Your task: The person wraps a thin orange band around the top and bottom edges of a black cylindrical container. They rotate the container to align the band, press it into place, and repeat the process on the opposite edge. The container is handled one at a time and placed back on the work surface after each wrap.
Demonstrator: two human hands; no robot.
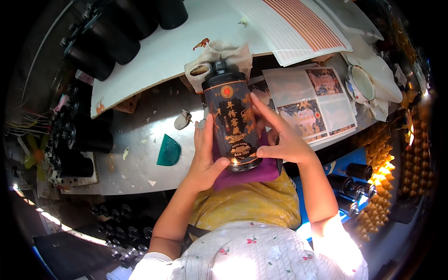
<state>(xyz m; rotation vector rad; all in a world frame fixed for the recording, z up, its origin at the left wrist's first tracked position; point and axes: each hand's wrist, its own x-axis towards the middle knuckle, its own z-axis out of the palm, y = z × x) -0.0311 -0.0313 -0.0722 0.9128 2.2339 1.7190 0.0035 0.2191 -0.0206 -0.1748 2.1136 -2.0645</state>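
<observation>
Between both hands I hold a black bottle (232, 119) with gold and orange decoration on its front, its neck pointing away from me. My left hand (204, 156) grips the lower left side, thumb near the base. On the right side, my right hand (282, 135) presses its thumb near the base and lays its fingers along the body. Purple cloth (247, 175) lies under the bottle on my lap. Just beyond the neck is a crumpled white cloth (238, 55) on the edge of the white board. A green scraper (169, 150) rests on the table to the left.
Printed decal sheets (308, 105) lie at the right, beside an enamel bowl (362, 84). A striped sheet (303, 28) covers part of the white board (163, 51). Black bottles (107, 42) stand at the far left; several more (347, 184) lie on a blue surface at the right.
</observation>
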